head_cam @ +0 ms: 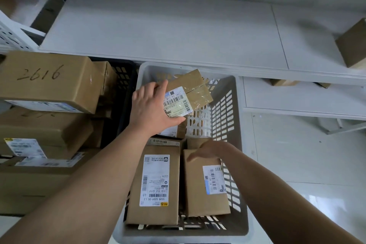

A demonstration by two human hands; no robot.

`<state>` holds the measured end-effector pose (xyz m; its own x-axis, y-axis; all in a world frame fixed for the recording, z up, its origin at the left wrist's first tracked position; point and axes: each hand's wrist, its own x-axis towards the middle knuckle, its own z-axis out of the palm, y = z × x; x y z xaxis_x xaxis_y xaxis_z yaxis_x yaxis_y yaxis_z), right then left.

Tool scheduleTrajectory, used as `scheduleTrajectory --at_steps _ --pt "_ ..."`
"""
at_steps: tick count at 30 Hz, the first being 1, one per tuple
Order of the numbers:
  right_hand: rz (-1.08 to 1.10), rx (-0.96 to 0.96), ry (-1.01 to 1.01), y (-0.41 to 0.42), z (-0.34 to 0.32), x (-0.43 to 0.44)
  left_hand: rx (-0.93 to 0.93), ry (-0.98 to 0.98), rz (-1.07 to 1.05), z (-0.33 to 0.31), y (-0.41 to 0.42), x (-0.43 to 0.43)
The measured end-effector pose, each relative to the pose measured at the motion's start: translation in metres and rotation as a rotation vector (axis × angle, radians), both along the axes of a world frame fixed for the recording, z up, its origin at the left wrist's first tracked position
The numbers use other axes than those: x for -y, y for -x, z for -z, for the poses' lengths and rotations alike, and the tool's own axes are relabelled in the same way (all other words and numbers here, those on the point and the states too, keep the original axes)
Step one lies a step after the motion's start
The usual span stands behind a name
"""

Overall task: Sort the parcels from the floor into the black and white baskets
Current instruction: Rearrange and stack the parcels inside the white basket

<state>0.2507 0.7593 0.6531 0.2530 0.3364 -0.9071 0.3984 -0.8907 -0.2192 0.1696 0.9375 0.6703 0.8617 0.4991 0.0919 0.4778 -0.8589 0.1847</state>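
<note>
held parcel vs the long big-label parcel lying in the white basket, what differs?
Pose: held parcel sits tilted in the left hand above the white basket; long parcel lies flat inside it. Finish: held parcel has clear tape across it; long parcel shows none. Label: held parcel's sits at one end; long parcel's covers much of its top. Both are brown cardboard with white barcode labels.

"2616" handwritten on cardboard box (47, 79)

White shelving (158, 31) over glossy pale floor tiles (297, 164).
</note>
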Motion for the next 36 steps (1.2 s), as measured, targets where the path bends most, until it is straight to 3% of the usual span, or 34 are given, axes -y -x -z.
scheduleTrajectory --at_steps 10,18,30,36 --pt "0.194 0.228 0.101 0.018 0.038 0.004 -0.001 0.021 -0.002 0.001 0.000 -0.002" --pt "0.351 0.548 -0.126 -0.039 0.027 -0.009 0.001 0.029 0.002 0.000 0.001 -0.002" --pt "0.287 0.290 -0.091 -0.025 0.073 0.005 0.007 0.094 0.005 -0.004 0.000 -0.007" --pt "0.198 0.403 -0.189 -0.028 0.073 0.010 0.106 0.268 -0.120 -0.022 -0.005 -0.013"
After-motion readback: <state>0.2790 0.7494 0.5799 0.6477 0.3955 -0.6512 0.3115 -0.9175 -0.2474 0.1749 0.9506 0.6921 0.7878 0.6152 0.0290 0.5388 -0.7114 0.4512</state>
